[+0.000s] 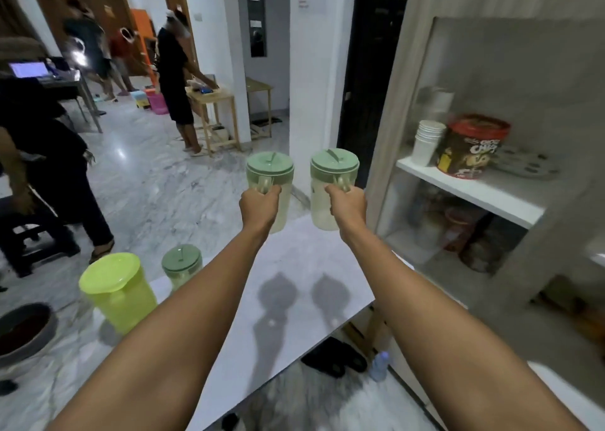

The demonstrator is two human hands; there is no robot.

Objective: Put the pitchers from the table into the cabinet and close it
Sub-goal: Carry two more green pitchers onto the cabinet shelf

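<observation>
Left hand (260, 206) and right hand (347, 204) each wrap curled fingers round 1 handle. Left pitcher (271, 171) and right pitcher (332, 175) hang side by side above the table's (311, 260) far edge. Lime pitcher (118, 293) stands at its left edge. Risk: entering the cabinet (491, 191) together, the 2 pitchers clip the shelf edge or the paper cups (425, 142).

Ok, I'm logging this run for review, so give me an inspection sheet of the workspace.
Surface: white table, two pitcher shadows on it.
Job's things: left pitcher and right pitcher, both green-lidded, held in the air; yellow pitcher and third green-lidded pitcher standing at the table's left edge; cabinet at right.
Clutter: dark shoes and a bottle on the floor by the table; cups and cereal tub on a cabinet shelf.
Grips: left grip holds the left pitcher's handle; right grip holds the right pitcher's handle.
Cables: nothing seen.
Surroundings: marble floor; people at other tables behind.
</observation>
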